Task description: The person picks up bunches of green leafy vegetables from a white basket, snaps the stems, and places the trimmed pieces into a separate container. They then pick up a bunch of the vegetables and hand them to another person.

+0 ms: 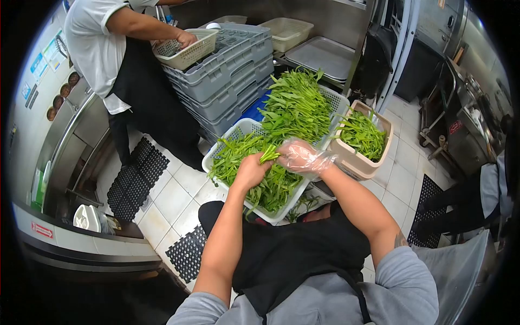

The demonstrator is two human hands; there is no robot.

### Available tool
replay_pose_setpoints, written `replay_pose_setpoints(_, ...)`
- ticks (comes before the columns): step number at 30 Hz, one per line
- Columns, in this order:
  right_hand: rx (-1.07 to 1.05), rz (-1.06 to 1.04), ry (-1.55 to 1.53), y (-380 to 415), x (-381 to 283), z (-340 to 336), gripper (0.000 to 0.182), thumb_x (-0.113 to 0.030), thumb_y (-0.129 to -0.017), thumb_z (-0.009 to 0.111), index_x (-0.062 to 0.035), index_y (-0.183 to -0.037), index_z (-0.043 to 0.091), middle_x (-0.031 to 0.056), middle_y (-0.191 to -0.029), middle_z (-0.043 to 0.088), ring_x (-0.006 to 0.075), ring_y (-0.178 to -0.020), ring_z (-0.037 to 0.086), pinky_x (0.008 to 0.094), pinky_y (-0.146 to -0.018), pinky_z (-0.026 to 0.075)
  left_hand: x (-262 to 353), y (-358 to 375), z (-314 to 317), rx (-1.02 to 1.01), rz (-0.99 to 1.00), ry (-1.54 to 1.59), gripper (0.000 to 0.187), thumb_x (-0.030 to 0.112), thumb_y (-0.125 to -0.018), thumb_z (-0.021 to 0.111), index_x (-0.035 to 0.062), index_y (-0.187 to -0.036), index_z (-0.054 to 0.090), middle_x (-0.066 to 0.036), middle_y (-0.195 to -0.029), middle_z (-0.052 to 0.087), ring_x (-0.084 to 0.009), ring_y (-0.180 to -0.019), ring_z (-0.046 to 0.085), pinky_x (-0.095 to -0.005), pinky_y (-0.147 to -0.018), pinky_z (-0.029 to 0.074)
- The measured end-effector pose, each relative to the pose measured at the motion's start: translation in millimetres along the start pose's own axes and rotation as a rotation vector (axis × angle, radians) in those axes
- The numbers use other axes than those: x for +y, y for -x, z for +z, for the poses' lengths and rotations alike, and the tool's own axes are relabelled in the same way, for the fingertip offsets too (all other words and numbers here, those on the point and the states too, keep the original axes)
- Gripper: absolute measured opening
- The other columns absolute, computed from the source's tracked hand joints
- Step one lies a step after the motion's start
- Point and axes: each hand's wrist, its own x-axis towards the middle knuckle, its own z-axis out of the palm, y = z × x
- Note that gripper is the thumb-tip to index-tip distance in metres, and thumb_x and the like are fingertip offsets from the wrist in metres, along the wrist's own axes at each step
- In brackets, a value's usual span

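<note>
In the head view, pinching green stems [269, 154] between closed fingers of the left hand [251, 171], above the front basket [246, 126]. Curling the gloved right hand [299, 155] alongside, hold impossible to tell. Could spill leaves through a loose pinch, or tear the thin glove [323, 162] by snagging.

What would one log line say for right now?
left hand: holds green stems | right hand, clear plastic glove: at stem ends | white basket below: leafy greens

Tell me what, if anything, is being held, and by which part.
The left hand holds a small bunch of leafy green vegetables by its stems. Whether the right hand, in its clear plastic glove, holds it too cannot be told.
</note>
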Motion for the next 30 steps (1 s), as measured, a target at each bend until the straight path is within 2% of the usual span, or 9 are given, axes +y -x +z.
replay_pose_setpoints(5, 0.248, -0.021, 0.381, -1.9, -3.8, 37.0, 0.02, -0.024, -0.083, 0.064, -0.0064, -0.076, 0.069, 0.0168, -0.077, 0.068, 0.0369, -0.075, 0.067, 0.0528, -0.075, 0.053, 2.0, 7.4, 3.1, 0.099, -0.161, -0.311, 0.028, 0.026, -0.092, 0.069, 0.0053, -0.112, 0.073, -0.025, -0.096, 0.072, -0.0435, -0.092, 0.068, -0.0488, -0.084, 0.052)
replay_pose_setpoints(6, 0.113, 0.113, 0.433, -7.7, 3.1, 39.9, 0.019, -0.023, -0.082, 0.064, -0.0062, -0.076, 0.071, 0.0145, -0.08, 0.071, 0.0344, -0.076, 0.069, 0.0506, -0.077, 0.055, 5.2, 12.8, 0.3, 0.167, -0.177, -0.303, 0.028, 0.026, -0.093, 0.069, 0.0045, -0.111, 0.072, -0.024, -0.095, 0.072, -0.0424, -0.091, 0.068, -0.048, -0.084, 0.052)
replay_pose_setpoints(9, 0.112, 0.176, 0.165, -22.6, 11.1, 34.1, 0.023, -0.025, -0.084, 0.064, -0.0045, -0.075, 0.071, 0.0148, -0.08, 0.072, 0.0364, -0.077, 0.07, 0.0487, -0.08, 0.056, 3.7, 23.8, -13.6, 0.335, -0.212, -0.163, 0.028, 0.026, -0.095, 0.067, 0.0024, -0.109, 0.071, -0.021, -0.092, 0.074, -0.0354, -0.086, 0.07, -0.0444, -0.08, 0.053)
replay_pose_setpoints(13, 0.074, 0.063, -0.345, -53.9, 16.9, 37.7, 0.06, -0.047, -0.094, 0.061, -0.0023, -0.134, 0.062, 0.0257, -0.13, 0.065, 0.0408, -0.123, 0.06, 0.0451, -0.108, 0.046, -35.8, 32.5, -16.3, 0.386, -0.241, 0.375, 0.023, 0.023, -0.102, 0.062, 0.0001, -0.107, 0.066, -0.008, -0.083, 0.069, -0.016, -0.069, 0.065, -0.0329, -0.065, 0.052)
replay_pose_setpoints(14, -0.164, 0.174, -0.297, -59.2, 14.4, 27.3, 0.08, -0.056, -0.094, 0.061, -0.0042, -0.153, 0.042, 0.0262, -0.149, 0.051, 0.0387, -0.139, 0.048, 0.0435, -0.117, 0.037, -38.9, 35.6, -15.8, 0.407, -0.251, 0.503, 0.023, 0.022, -0.102, 0.061, 0.0002, -0.108, 0.066, -0.006, -0.081, 0.067, -0.015, -0.068, 0.064, -0.0315, -0.063, 0.051)
replay_pose_setpoints(17, 0.018, 0.135, -0.246, -51.1, 23.9, 40.7, 0.063, -0.042, -0.093, 0.064, -0.001, -0.14, 0.056, 0.0232, -0.138, 0.061, 0.0389, -0.132, 0.054, 0.0442, -0.114, 0.039, -40.8, 52.2, -22.2, 0.448, -0.274, 0.754, 0.021, 0.018, -0.1, 0.064, 0.0008, -0.114, 0.064, -0.002, -0.079, 0.061, -0.013, -0.066, 0.06, -0.0276, -0.061, 0.049)
replay_pose_setpoints(23, -0.187, 0.017, 0.297, 16.4, 56.4, 67.9, 0.028, -0.016, -0.079, 0.065, -0.008, -0.105, 0.071, 0.0158, -0.1, 0.071, 0.0377, -0.099, 0.067, 0.0483, -0.091, 0.053, -55.1, 76.6, -46.9, 0.493, -0.354, 1.035, 0.021, 0.003, -0.09, 0.073, -0.0017, -0.108, 0.065, -0.004, -0.085, 0.067, -0.0137, -0.07, 0.06, -0.0282, -0.067, 0.051)
replay_pose_setpoints(24, -0.173, 0.016, 0.272, 22.4, 63.2, 68.8, 0.025, -0.016, -0.079, 0.066, -0.0085, -0.102, 0.071, 0.0163, -0.098, 0.071, 0.0382, -0.097, 0.067, 0.0485, -0.088, 0.053, -74.8, 74.7, -44.4, 0.447, -0.307, 1.016, 0.02, 0.008, -0.094, 0.07, -0.0001, -0.111, 0.064, -0.009, -0.093, 0.071, -0.0155, -0.07, 0.062, -0.0301, -0.069, 0.054)
replay_pose_setpoints(30, -0.121, -0.03, 0.087, 8.1, 59.3, 20.2, 0.018, -0.016, -0.08, 0.069, -0.0061, -0.095, 0.072, 0.0179, -0.094, 0.07, 0.0384, -0.094, 0.067, 0.0487, -0.085, 0.053, -28.3, 43.5, -41.8, 0.383, -0.169, 0.609, 0.019, 0.02, -0.098, 0.07, 0.0023, -0.104, 0.068, -0.005, -0.085, 0.069, -0.0134, -0.076, 0.063, -0.0302, -0.075, 0.051)
